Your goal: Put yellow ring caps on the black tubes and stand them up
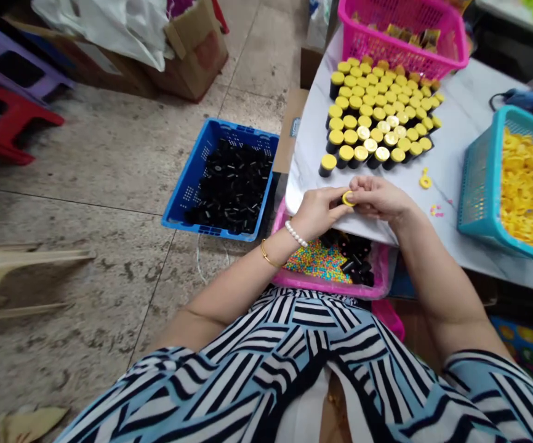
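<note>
My left hand [319,212] and my right hand [377,197] meet at the near edge of the white table [301,178]. Between their fingertips is a yellow ring-shaped cap [348,198]; the left fingers close round a dark piece under it, mostly hidden. The right thumb and fingers pinch the cap. Just beyond the hands stand many black containers with yellow tops [328,163], packed in rows. Below my hands, a pink tray [381,286] holds small coloured beads [322,261] and black containers [359,264].
A blue crate [169,212] of black parts sits left of the table. At right, a teal basket [479,184] holds yellow rings [525,191]. A pink basket [405,55] stands at the back. One loose yellow ring [425,179] and several pink bits [437,211] lie on the tabletop.
</note>
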The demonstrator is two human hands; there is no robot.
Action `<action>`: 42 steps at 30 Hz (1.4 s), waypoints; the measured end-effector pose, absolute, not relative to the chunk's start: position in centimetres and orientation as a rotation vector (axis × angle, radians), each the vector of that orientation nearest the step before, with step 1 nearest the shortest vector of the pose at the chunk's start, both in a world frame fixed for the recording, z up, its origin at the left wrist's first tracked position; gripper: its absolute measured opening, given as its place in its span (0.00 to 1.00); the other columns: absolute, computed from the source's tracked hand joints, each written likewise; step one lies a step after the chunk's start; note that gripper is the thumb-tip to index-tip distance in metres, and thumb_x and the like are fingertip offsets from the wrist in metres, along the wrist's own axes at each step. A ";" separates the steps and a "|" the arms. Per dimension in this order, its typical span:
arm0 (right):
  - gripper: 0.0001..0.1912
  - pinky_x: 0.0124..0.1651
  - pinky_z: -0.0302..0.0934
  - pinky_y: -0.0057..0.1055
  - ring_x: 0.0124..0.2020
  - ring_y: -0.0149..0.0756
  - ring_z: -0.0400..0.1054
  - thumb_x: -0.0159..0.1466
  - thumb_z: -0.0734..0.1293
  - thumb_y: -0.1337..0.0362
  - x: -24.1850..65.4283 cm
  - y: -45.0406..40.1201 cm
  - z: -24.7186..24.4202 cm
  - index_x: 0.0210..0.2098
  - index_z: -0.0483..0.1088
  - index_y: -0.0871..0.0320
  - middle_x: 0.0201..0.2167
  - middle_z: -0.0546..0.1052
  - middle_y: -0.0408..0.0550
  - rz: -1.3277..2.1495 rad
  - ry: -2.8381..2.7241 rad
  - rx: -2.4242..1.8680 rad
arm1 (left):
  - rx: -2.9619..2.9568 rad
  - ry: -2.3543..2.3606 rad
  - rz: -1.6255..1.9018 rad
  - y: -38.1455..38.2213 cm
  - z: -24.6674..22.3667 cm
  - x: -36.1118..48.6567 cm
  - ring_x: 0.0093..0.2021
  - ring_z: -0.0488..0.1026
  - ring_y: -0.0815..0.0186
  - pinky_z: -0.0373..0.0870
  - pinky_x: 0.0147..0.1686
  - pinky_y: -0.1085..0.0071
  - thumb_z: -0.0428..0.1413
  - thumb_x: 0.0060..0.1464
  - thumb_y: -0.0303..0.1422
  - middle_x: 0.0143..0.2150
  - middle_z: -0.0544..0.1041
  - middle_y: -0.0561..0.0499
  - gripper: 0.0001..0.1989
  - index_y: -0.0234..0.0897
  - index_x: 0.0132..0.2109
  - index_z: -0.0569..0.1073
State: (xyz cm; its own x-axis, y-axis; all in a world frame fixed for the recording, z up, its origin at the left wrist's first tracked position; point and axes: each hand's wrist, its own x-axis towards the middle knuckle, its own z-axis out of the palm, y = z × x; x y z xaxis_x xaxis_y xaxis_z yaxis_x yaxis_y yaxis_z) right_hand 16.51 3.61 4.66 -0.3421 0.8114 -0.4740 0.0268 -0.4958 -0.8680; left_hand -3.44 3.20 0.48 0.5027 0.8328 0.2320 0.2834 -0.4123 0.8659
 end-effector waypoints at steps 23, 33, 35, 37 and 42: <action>0.24 0.32 0.75 0.32 0.24 0.32 0.74 0.55 0.79 0.55 15.0 -0.7 1.7 0.43 0.68 0.55 0.24 0.76 0.38 1.095 -0.885 -1.462 | 1.938 1.338 0.975 12.8 0.6 -5.1 0.41 0.74 0.65 0.74 0.50 0.64 0.66 0.49 0.24 0.46 0.78 0.46 0.21 0.34 0.52 0.75; 0.12 0.35 0.73 0.37 0.29 0.35 0.74 0.60 0.73 0.57 14.3 2.1 2.6 0.39 0.72 0.56 0.30 0.79 0.47 1.203 -1.091 -1.457 | 1.899 1.236 0.941 10.9 1.0 -4.8 0.39 0.77 0.65 0.76 0.42 0.66 0.70 0.48 0.32 0.46 0.79 0.46 0.26 0.37 0.53 0.70; 0.09 0.39 0.71 0.37 0.30 0.34 0.72 0.63 0.71 0.56 17.0 1.1 3.7 0.36 0.74 0.56 0.30 0.79 0.46 0.913 -1.248 -1.630 | 1.964 1.184 0.908 11.3 1.0 -4.7 0.41 0.76 0.63 0.76 0.46 0.63 0.69 0.49 0.32 0.44 0.79 0.47 0.23 0.37 0.52 0.73; 0.07 0.53 0.67 0.41 0.40 0.37 0.71 0.64 0.70 0.59 20.8 0.7 4.3 0.35 0.74 0.57 0.35 0.80 0.49 0.440 -1.235 -1.818 | 2.030 1.186 0.910 12.0 0.7 -4.6 0.45 0.75 0.61 0.74 0.52 0.60 0.68 0.50 0.31 0.44 0.78 0.48 0.19 0.38 0.50 0.76; 0.12 0.63 0.55 0.52 0.56 0.50 0.66 0.67 0.66 0.62 28.7 2.8 2.5 0.42 0.75 0.67 0.50 0.75 0.67 -0.203 -1.433 -2.338 | 1.987 1.276 0.999 11.0 0.1 -4.7 0.46 0.74 0.60 0.74 0.53 0.59 0.66 0.50 0.30 0.52 0.77 0.45 0.23 0.39 0.54 0.75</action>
